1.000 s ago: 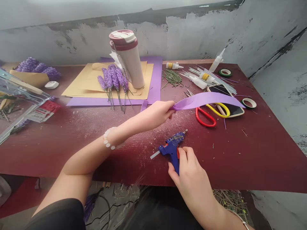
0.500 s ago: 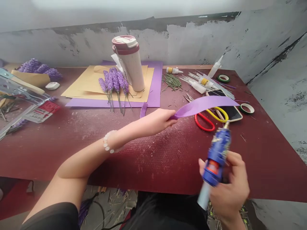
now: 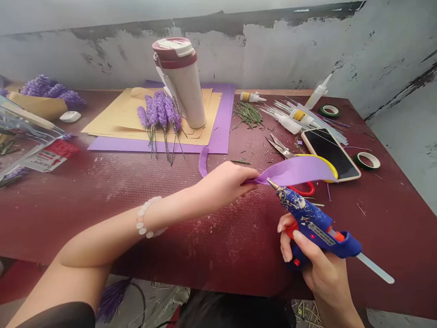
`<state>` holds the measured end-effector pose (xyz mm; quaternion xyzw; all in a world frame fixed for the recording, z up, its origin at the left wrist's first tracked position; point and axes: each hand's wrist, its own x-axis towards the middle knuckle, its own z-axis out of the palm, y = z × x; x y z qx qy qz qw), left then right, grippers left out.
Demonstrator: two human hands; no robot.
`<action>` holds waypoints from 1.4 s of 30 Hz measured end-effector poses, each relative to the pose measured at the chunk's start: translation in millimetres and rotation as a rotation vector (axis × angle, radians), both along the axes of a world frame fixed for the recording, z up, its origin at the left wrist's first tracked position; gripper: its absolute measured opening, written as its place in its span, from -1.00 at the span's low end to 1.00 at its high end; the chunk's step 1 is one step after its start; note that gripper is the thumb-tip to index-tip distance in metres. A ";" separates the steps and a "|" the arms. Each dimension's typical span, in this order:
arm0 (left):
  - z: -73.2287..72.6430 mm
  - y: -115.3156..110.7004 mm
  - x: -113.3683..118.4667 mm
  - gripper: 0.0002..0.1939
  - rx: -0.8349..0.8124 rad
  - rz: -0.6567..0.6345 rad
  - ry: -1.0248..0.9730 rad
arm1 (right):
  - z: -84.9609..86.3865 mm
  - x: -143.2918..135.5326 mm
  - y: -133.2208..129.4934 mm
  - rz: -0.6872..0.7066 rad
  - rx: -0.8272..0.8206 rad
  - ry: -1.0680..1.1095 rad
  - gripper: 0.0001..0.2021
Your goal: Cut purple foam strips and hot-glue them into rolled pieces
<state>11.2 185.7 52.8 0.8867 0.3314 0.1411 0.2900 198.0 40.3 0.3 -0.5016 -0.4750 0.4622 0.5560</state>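
My left hand (image 3: 232,180) pinches a purple foam strip (image 3: 297,169) whose broad end curves out to the right. A narrow tail of the strip shows behind the wrist. In my right hand (image 3: 317,259) is a blue glue gun (image 3: 307,214), gripped by its handle with a finger at the red trigger. Its metal nozzle points up and left, at the strip close to my left fingertips; whether it touches I cannot tell. A clear glue stick (image 3: 375,268) pokes out of its back. Scissors (image 3: 282,146) with red and yellow handles lie partly hidden behind the strip.
Purple flower stems (image 3: 160,111) lie on brown paper (image 3: 112,120) beside a tall tumbler (image 3: 186,86). Farther right are green stem pieces (image 3: 251,114), glue bottles (image 3: 302,117), a phone (image 3: 332,152) and tape rolls (image 3: 367,161). A clear package (image 3: 51,155) sits at the left.
My right hand has brought the glue gun up and turned it, so the nozzle now sits at the strip near my left fingers. The strip is still in my left hand.
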 end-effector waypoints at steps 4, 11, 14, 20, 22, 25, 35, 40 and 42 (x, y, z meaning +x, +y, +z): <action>0.2 -0.4 -1.3 -0.83 -0.041 0.003 -0.033 | -4.4 1.8 0.6 0.019 -0.068 0.114 -0.85; -2.5 -0.3 2.0 -0.82 -0.014 0.003 0.017 | -3.9 0.4 0.9 0.031 -0.095 0.095 -0.80; -2.7 -0.4 1.9 -0.81 -0.005 -0.007 0.013 | -5.6 0.5 1.6 0.022 -0.104 0.070 -0.80; -2.6 -1.3 1.7 -0.84 -0.002 -0.014 0.022 | -8.5 1.3 0.9 0.009 -0.125 0.042 -0.81; -2.8 -2.2 2.2 -0.84 -0.002 -0.019 0.027 | -8.6 1.3 0.4 0.006 -0.123 0.030 -0.79; -2.9 -3.2 3.1 -0.84 0.008 -0.025 0.033 | -8.5 0.9 0.2 -0.001 -0.139 0.006 -0.78; 0.0 -3.4 2.5 -0.89 -0.012 -0.020 0.031 | -2.1 -8.9 -1.5 -0.154 -0.245 -0.077 -0.87; 2.5 -5.0 3.7 -0.96 -0.083 0.005 0.021 | -6.0 -1.2 -1.7 -0.134 -0.265 -0.136 -0.84; 3.6 -6.4 4.2 -0.98 -0.109 0.007 0.021 | -5.5 1.6 -1.3 -0.089 -0.232 -0.210 -0.86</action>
